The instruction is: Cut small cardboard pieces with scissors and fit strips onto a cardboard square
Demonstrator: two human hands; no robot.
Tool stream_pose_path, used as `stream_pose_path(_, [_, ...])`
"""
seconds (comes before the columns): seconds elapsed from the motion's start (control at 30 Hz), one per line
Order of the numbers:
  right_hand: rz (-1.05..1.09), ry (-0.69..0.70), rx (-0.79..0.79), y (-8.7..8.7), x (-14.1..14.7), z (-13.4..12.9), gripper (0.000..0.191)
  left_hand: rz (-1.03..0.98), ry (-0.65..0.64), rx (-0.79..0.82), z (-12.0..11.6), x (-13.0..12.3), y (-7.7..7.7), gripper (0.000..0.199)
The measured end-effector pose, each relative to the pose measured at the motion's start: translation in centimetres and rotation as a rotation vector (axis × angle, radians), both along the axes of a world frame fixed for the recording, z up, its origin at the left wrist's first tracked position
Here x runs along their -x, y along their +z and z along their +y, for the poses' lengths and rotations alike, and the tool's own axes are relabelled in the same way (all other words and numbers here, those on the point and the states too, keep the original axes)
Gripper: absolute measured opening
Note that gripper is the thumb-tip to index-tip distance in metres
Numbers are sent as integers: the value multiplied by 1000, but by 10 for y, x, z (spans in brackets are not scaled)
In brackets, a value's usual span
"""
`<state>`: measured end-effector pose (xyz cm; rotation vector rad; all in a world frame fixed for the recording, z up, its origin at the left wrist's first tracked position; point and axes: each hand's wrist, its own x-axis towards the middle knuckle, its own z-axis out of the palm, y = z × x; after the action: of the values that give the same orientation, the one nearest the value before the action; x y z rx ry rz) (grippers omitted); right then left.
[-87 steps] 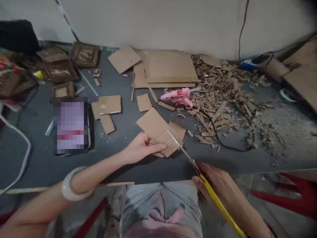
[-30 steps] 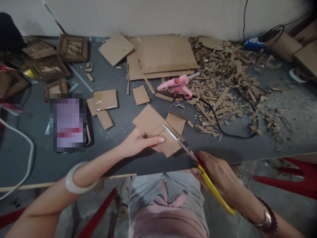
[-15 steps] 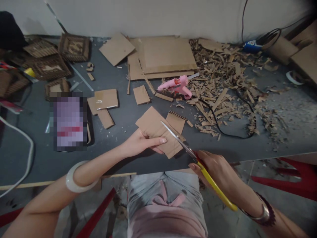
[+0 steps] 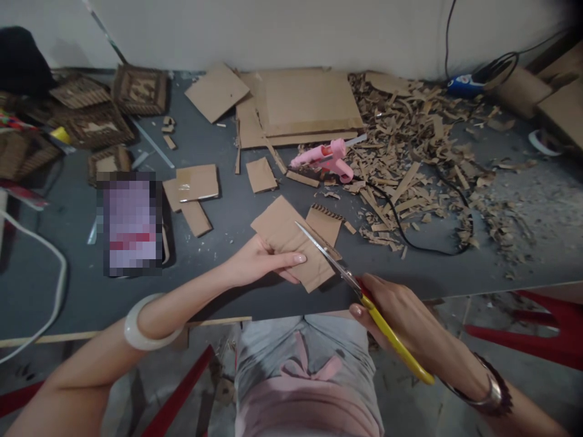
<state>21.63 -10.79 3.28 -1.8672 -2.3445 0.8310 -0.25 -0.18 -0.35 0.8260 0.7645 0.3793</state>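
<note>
Cardboard square held above near-middle of table, angled. Left hand pinches its near left side, thumb on top, fingers under; probably steadies it and leaves the right side reachable. Right hand clenched round yellow-handled scissors, tips aimed far left across the square's right part, likely so 1 hand steers while 1 supports. Blade gap: can't tell. Ridged cardboard piece just beyond the blades. Pink glue gun farther off, clear of both hands, cord trailing right into shredded cardboard. Flat cardboard sheets at far side.
</note>
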Motion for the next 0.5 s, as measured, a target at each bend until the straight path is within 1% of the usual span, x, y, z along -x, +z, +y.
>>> stream_pose_path(0.13, [13,27,-37,0,-1,0,30,13,5,19,0,-1,3,34])
stream_pose_path(0.33, [13,26,-29,1,0,1,32,31,-8,4,0,-1,0,36])
stream_pose_path(0.5, [9,-3,-73,-5,1,1,36,37,-21,2,1,0,-2,36])
